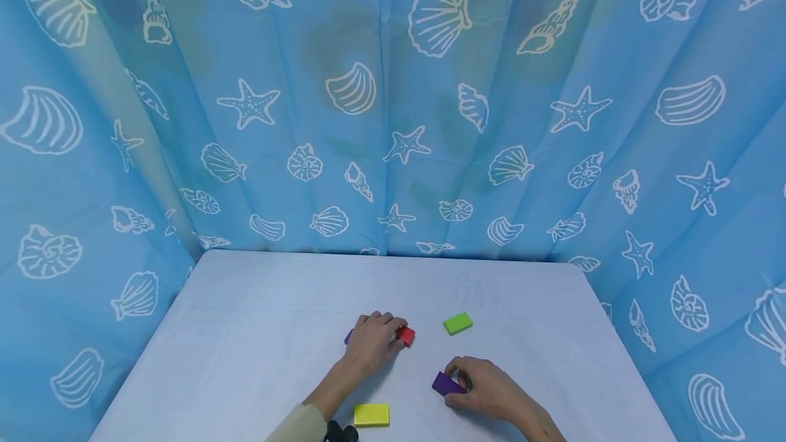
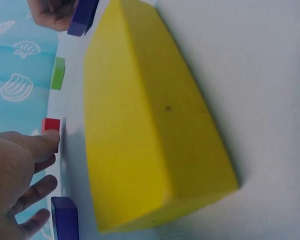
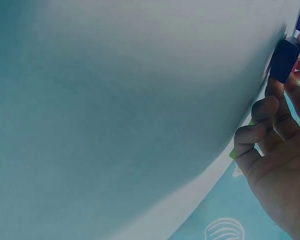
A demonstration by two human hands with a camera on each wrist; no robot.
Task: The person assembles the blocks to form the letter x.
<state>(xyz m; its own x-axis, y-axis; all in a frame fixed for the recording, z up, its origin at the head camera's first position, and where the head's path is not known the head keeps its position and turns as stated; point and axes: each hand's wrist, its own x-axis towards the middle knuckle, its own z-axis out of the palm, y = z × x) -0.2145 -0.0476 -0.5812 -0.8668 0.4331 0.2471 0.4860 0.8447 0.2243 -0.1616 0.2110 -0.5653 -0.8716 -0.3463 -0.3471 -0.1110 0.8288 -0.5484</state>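
Observation:
Between its thumb and fingertips my left hand (image 1: pixel 370 345) pinches a small red block (image 1: pixel 406 336) at the middle of the table; in the left wrist view the thumb overlaps the red block's face (image 2: pixel 51 123). Beyond that hand's other fingers lies a second purple block (image 2: pixel 65 219), mostly hidden in the head view. My right hand (image 1: pixel 489 387), nearer the front, grips a purple block (image 1: pixel 447 385) by its end, with the thumb below and fingers above. The right wrist view shows this purple block (image 3: pixel 285 60) tilted at the fingertips.
A lime-green block (image 1: pixel 458 323) lies on the white table (image 1: pixel 258 312) behind the right hand. Close to the front lies a yellow block (image 1: pixel 371 415), beside a black object (image 1: pixel 341 432) at the left wrist. A blue shell-patterned curtain (image 1: pixel 381 87) surrounds the table's back and sides.

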